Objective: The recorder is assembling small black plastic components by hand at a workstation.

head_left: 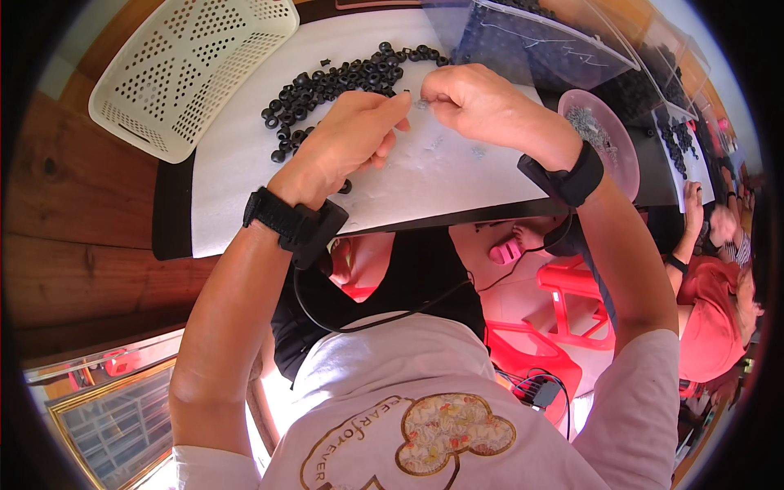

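Note:
My left hand is over the white sheet on the table, thumb and forefinger pinched together. A dark speck shows at its fingertips, too small to name. Close to its right, my right hand is closed too, its fingertips pressed together beside small silvery bits on the sheet. What it grips is hidden. Beyond and left of my left hand spreads a pile of small, round, hollow black parts. One loose black part sits under my left wrist. A few tiny silvery pieces lie below my right hand.
A cream perforated basket stands at the left edge. At the far right are a clear plastic bin with black parts and a pink bowl of silvery pieces. A co-worker's hand rests beside more black parts. Red stools stand below.

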### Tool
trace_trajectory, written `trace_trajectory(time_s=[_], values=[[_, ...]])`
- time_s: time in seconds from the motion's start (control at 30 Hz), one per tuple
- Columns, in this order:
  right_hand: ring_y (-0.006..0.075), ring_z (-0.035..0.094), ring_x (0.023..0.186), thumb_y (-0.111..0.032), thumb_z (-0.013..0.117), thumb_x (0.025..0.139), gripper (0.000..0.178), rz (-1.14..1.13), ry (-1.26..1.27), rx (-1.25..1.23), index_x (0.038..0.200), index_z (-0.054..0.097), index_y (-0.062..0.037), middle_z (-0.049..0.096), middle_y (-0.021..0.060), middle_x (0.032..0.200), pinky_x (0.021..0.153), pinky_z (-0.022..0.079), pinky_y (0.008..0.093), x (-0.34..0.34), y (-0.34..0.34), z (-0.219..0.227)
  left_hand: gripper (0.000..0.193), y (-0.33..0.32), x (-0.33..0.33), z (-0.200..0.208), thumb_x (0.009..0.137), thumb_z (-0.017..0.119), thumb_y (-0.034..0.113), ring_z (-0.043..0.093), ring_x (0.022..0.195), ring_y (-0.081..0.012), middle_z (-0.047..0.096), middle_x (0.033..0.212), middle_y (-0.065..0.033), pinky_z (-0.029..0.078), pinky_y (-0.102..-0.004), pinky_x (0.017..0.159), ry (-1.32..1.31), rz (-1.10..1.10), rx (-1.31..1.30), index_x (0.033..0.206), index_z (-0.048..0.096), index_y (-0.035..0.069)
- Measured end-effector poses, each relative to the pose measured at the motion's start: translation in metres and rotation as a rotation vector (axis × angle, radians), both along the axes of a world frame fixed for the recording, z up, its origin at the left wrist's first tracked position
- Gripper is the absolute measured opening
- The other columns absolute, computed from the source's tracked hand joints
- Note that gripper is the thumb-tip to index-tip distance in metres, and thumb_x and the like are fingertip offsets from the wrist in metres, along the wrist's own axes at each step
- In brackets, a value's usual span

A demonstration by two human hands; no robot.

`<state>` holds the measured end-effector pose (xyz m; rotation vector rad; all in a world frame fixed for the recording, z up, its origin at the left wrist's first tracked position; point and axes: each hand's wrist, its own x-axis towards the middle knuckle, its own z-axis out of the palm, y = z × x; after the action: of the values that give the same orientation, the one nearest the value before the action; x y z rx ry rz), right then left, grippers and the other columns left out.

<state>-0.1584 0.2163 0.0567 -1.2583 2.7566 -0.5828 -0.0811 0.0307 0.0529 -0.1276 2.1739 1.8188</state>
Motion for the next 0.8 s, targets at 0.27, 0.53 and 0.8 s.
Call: trace_trajectory(time_s=[0.27,0.53,0.8], values=[[0.0289,0.058,0.064,-0.008,0.051,0.079,0.015,0.116,-0.058,-0.263,0.086,0.061,0.0024,0.059,0.0161,0.074,0.059,0.046,0.0387,0.017,-0.001,0.010,0.029,0.004,-0.008,-0.004,0.096,0.053,0.032,0.052,0.053,-0.0081,0.052,0.060,0.0024,0.039,-0.0208,0.045,0.027,0.007,0.133,0.089,0.060,0.005],[0.0114,0.047,0.055,-0.028,0.053,0.093,0.031,-0.102,-0.539,-0.352,0.084,0.062,-0.0002,0.058,0.0049,0.072,0.050,0.039,0.0277,0.009,-0.005,0.013,0.021,0.006,-0.009,-0.003,0.095,0.052,0.025,0.059,0.060,-0.0090,0.056,0.065,0.0011,0.042,-0.0201,0.048,0.015,-0.036,0.092,0.090,0.060,0.006],[0.0090,0.045,0.054,-0.034,0.053,0.095,0.034,-0.102,-0.653,-0.340,0.083,0.062,-0.0028,0.056,0.0039,0.070,0.047,0.035,0.0251,-0.001,-0.004,0.003,0.021,0.006,-0.012,-0.005,0.095,0.052,0.024,0.058,0.058,-0.0089,0.058,0.064,0.0004,0.042,-0.0203,0.049,0.044,-0.042,0.044,0.090,0.062,0.005]])
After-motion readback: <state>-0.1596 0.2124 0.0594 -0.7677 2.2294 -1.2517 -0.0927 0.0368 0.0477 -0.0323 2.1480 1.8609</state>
